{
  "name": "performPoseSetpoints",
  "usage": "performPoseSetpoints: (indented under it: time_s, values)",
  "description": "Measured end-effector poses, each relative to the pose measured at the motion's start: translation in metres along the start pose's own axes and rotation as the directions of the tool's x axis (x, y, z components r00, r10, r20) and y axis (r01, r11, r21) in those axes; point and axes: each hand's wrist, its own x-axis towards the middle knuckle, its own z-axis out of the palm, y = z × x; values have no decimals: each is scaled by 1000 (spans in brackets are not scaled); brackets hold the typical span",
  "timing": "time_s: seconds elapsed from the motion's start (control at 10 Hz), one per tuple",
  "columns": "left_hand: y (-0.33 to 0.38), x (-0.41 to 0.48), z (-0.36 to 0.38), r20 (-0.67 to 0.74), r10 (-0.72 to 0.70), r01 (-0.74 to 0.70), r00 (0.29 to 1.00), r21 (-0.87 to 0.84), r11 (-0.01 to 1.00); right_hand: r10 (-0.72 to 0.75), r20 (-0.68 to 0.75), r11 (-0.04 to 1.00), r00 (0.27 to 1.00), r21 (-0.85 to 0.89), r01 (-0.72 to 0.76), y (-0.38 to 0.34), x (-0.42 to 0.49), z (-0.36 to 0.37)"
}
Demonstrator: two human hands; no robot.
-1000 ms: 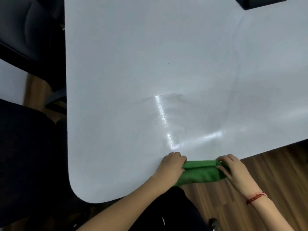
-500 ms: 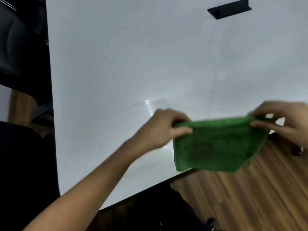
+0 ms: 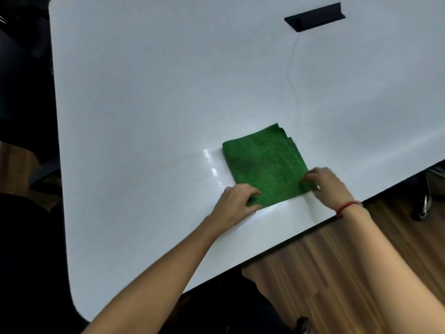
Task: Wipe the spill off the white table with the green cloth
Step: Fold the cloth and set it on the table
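The folded green terry cloth lies flat on the glossy white surface near its front edge, beside a wet streak, its near corners pinched by the left hand and right hand.

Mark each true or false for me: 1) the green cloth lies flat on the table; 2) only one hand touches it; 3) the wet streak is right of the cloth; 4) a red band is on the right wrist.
1) True: the green cloth lies folded flat on the white table.
2) False: the left hand and right hand each hold a near corner.
3) False: the shiny wet streak lies just left of the cloth.
4) True: the red band circles the right wrist.
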Motion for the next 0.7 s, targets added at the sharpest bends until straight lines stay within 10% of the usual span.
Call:
performPoseSetpoints:
  time_s: [0.2,0.7]
  values:
    - [-12,20,22,-214,-44,64,976,90,994,160,-243,982,957,135,-130,-22,-1,32]
    - [-29,46,54,-109,-156,185,982,348,919,115,-119,991,986,-61,-122,-47,20,86]
